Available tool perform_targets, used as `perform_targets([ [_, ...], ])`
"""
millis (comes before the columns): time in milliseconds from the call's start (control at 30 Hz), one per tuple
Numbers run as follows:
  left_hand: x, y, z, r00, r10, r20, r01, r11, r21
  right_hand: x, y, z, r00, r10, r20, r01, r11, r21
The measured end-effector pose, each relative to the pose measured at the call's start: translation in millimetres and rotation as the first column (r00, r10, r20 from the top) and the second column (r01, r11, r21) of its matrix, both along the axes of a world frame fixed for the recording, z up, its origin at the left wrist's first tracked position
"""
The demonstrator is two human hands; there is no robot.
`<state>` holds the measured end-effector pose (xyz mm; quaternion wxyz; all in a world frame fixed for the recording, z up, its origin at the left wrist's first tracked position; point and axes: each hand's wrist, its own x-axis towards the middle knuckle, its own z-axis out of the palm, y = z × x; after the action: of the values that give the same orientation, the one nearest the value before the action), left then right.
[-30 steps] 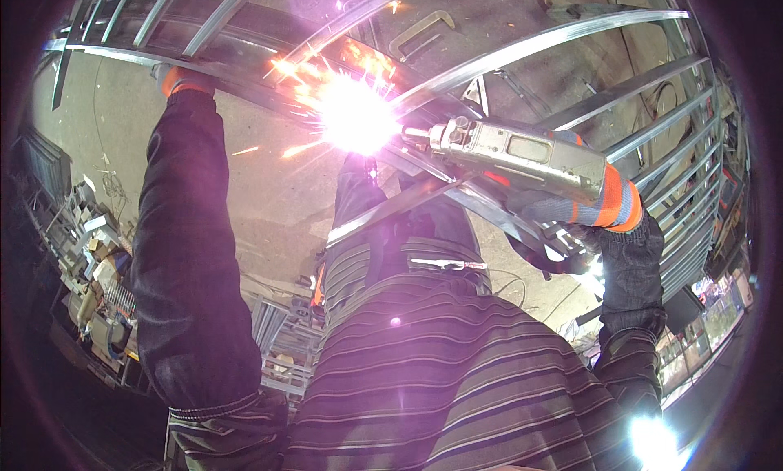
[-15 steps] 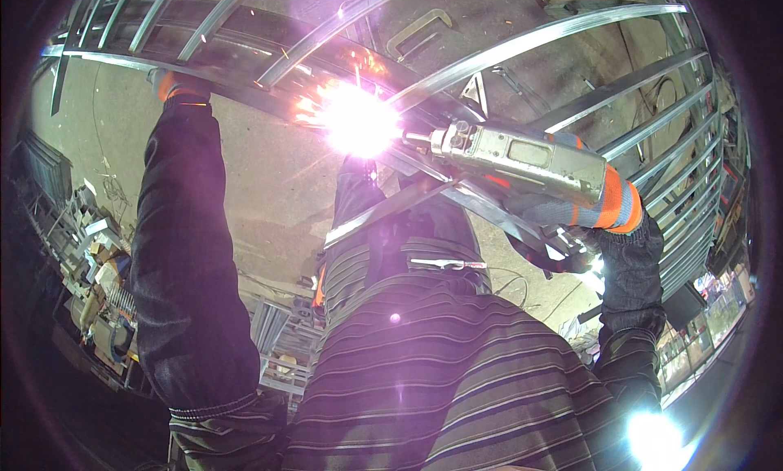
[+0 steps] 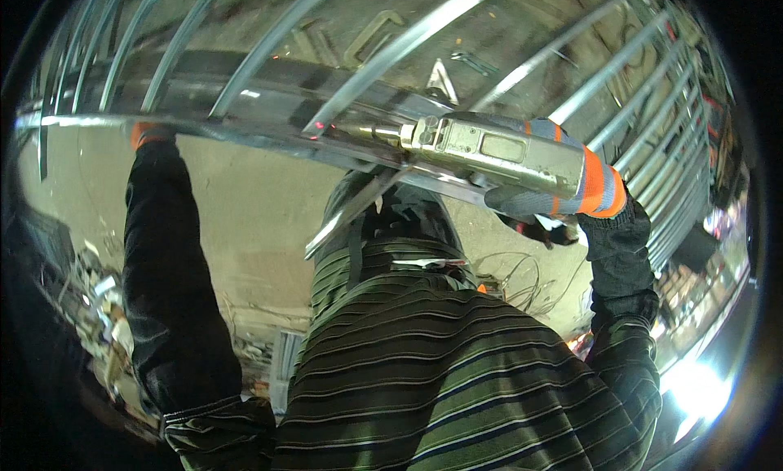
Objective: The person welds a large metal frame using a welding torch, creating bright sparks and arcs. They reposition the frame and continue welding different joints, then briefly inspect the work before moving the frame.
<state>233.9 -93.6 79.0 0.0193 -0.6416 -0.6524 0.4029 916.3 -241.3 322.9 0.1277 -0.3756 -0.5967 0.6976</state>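
Note:
My right hand (image 3: 563, 173), in a grey and orange glove, is wrapped round a silvery handheld welding gun (image 3: 522, 154). The gun points left, its nozzle close to the lower rail of a barred metal frame (image 3: 245, 132). Small red spots glow on the rail just left of the nozzle, by the foot of one bar. My left hand (image 3: 151, 133), gloved in orange and grey, is at the same rail farther left; the rail hides its fingers. A short loose-ended metal strip (image 3: 359, 212) slants down from the rail toward my lap.
A C-shaped metal clamp (image 3: 371, 37), a triangular metal piece (image 3: 442, 81) and a pair of pliers (image 3: 475, 62) lie beyond the bars. Cables (image 3: 530, 283) coil on the floor at right. Clutter (image 3: 102, 308) is heaped at lower left. A bright light (image 3: 695, 389) shines at lower right.
The bright welding glare and sparks have gone out, leaving small red glowing spots. In the picture, the gun, my right hand and the frame sit farther left; my left hand appears lower.

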Motion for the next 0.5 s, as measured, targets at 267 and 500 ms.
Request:
perform_targets([
  [267, -4.4, 14.7, -3.8, 0.997, 0.06, 0.046, -0.063, 0.995, 0.074, 75.3, -128.3, 110.8, 0.871, -0.437, 0.225, 0.419, 0.9, 0.122],
  [500, 43.8, -8.6, -21.7, 0.909, -0.265, 0.322, 0.212, 0.958, 0.191, 164.0, -214.7, 208.3, 0.66, -0.612, 0.436, 0.607, 0.776, 0.17],
])
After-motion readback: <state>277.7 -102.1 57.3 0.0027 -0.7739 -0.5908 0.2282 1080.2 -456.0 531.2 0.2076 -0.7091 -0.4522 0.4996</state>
